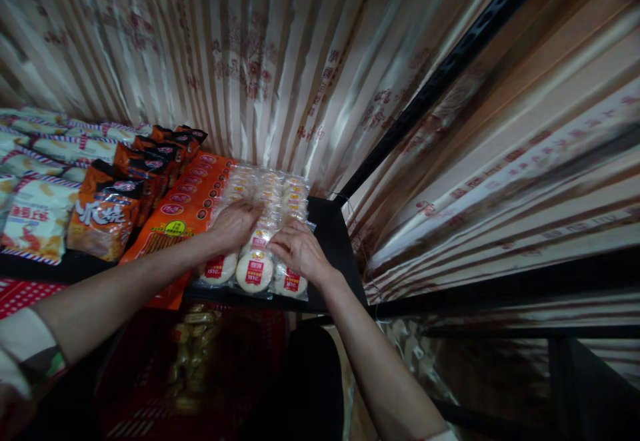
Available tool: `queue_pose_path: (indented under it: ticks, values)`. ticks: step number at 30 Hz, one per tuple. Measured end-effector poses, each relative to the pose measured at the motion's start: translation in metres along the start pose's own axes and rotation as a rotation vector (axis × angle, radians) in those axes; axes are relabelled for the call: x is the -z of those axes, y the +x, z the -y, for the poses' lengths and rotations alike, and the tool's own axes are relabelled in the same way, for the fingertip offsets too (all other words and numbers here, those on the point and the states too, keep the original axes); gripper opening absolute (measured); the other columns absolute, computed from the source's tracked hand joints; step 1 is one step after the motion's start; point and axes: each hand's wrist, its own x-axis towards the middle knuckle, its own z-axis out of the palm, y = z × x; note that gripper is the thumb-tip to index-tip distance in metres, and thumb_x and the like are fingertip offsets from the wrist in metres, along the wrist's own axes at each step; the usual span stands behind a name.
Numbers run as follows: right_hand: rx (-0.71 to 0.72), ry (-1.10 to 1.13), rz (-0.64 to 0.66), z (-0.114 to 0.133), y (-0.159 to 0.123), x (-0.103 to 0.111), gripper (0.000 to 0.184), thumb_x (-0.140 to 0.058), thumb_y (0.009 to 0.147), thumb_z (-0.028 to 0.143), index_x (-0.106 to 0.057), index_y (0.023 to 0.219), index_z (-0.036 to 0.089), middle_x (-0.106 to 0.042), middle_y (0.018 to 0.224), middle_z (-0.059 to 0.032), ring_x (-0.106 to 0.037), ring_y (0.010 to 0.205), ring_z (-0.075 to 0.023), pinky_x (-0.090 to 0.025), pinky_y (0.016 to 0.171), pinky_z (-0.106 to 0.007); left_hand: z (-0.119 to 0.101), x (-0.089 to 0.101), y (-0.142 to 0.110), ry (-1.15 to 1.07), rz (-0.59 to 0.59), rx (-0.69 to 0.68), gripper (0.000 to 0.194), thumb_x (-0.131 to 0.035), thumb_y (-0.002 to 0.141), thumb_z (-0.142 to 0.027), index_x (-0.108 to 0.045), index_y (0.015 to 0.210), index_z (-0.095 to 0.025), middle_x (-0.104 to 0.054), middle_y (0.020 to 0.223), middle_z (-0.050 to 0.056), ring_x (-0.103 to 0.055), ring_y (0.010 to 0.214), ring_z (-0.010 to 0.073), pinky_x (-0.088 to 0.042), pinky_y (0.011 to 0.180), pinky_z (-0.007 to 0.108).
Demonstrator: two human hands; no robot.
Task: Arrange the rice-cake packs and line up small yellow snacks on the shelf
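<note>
Several clear-wrapped strips of round white rice crackers [254,272] with red labels lie side by side in rows on a black shelf [333,234]. My left hand [237,223] rests palm down across the left and middle strips, its fingers reaching toward the right. On the right strip, my right hand [300,248] has its fingers bent and the thumb near the middle strip; the fingertips touch the wrappers and are partly hidden. A flat orange snack bag [195,194] lies beside the strips, under my left forearm.
Left along the shelf stand orange-and-black snack bags [103,211] and white bags with striped edges [40,218]. Pleated printed curtain [280,61] hangs behind, with a black metal post [420,101] at the right. Below is a red basket [135,368] with gold-wrapped packets [193,361].
</note>
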Motion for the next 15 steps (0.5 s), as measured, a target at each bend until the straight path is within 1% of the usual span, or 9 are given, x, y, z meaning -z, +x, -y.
queue_pose_path:
  ticks: [3, 7, 11, 15]
  values:
    - [0.002, 0.021, 0.021, 0.0005, 0.0, 0.0002, 0.029, -0.052, 0.089, 0.043, -0.069, 0.09, 0.019, -0.068, 0.085, -0.0046, -0.053, 0.091, -0.0185, -0.036, 0.087, -0.032, 0.0008, -0.001, 0.0, 0.002, 0.006, 0.002, 0.02, -0.045, 0.087, -0.018, -0.061, 0.099, -0.014, -0.068, 0.093, 0.01, -0.059, 0.093, 0.0226, -0.046, 0.084, 0.033]
    - [0.002, 0.052, 0.023, -0.0006, 0.0015, -0.0033, 0.02, -0.056, 0.089, 0.036, -0.068, 0.087, 0.02, -0.067, 0.083, -0.0036, -0.053, 0.09, -0.0177, -0.034, 0.091, -0.034, 0.0012, -0.002, 0.0, -0.004, 0.009, 0.001, 0.018, -0.046, 0.086, -0.018, -0.061, 0.096, -0.015, -0.068, 0.092, 0.009, -0.059, 0.093, 0.0221, -0.046, 0.084, 0.033]
    - [-0.016, 0.072, -0.005, 0.0001, 0.0024, -0.0062, 0.014, -0.06, 0.086, 0.028, -0.066, 0.079, 0.019, -0.065, 0.077, -0.0018, -0.052, 0.085, -0.0173, -0.036, 0.088, -0.033, 0.0013, -0.0016, 0.0003, -0.011, 0.022, 0.005, 0.017, -0.047, 0.086, -0.017, -0.061, 0.095, -0.016, -0.068, 0.091, 0.008, -0.058, 0.094, 0.0212, -0.046, 0.084, 0.032]
    - [-0.011, 0.074, -0.058, 0.0017, 0.0012, -0.0064, 0.012, -0.057, 0.087, 0.025, -0.064, 0.079, 0.019, -0.063, 0.075, -0.0021, -0.05, 0.082, -0.0177, -0.037, 0.085, -0.032, 0.0018, -0.0019, 0.0003, -0.02, 0.022, 0.024, 0.02, -0.047, 0.086, -0.019, -0.062, 0.098, -0.016, -0.068, 0.094, 0.008, -0.058, 0.097, 0.0212, -0.045, 0.086, 0.031]
